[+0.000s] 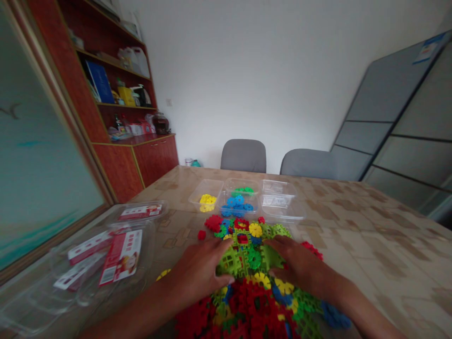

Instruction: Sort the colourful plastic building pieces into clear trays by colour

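Observation:
A heap of interlocking plastic toy pieces in red, light green, yellow, blue and green lies on the table before me. My left hand (206, 266) rests at the heap's left side, thumb and fingers spread around light green lattice pieces (229, 263). On the opposite side, my right hand (296, 263) is also open, with a light green piece (271, 258) between its thumb and fingers; no firm grip shows. Between the hands are a green flower-shaped disc (254, 258) and a yellow one (255, 230). Red pieces (252, 303) fill the near part of the heap.
Behind the heap, clear plastic tubs hold yellow discs (207, 202), blue discs (237, 206) and green discs (243, 190). A clear divided container (282, 214) stands to their right. Clear lids with red-and-white labels (122, 256) lie left. Grey chairs (243, 155) stand beyond the table (381, 245).

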`<state>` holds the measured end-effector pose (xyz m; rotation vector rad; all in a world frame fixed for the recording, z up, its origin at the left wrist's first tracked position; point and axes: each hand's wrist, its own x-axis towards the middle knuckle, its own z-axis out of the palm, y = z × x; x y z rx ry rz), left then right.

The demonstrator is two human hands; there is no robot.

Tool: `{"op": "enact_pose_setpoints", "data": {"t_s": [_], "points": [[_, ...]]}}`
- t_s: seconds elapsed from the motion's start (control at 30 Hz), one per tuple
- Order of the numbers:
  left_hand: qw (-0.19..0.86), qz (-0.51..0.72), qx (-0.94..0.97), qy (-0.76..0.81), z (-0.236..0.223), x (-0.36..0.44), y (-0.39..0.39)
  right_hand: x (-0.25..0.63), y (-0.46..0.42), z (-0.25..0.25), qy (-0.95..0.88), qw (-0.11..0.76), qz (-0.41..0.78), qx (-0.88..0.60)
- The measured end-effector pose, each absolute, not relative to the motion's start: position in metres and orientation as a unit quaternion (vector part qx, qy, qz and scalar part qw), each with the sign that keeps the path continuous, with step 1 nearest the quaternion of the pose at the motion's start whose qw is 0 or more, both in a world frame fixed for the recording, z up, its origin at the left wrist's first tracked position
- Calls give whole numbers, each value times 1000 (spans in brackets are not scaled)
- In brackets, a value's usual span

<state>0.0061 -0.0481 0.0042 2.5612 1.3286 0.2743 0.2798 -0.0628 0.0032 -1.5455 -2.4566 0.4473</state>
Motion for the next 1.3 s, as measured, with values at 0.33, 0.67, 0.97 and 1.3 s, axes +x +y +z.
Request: {"op": "enact_pose_setpoints", "data": {"t_s": [0.33, 0.67, 0.97, 1.3], "points": [[154, 151, 874, 435, 4, 13, -47, 280, -62, 4, -833, 127, 128, -523], [210, 134, 876, 414, -6, 11, -41, 262, -67, 17, -829, 142, 124, -527], [330, 150, 843, 398, 9, -11, -32, 231, -79, 20, -840, 191, 137, -489], [338, 115, 854, 379, 20, -22, -24, 194, -74, 3, -861, 155, 88, -476]]}}
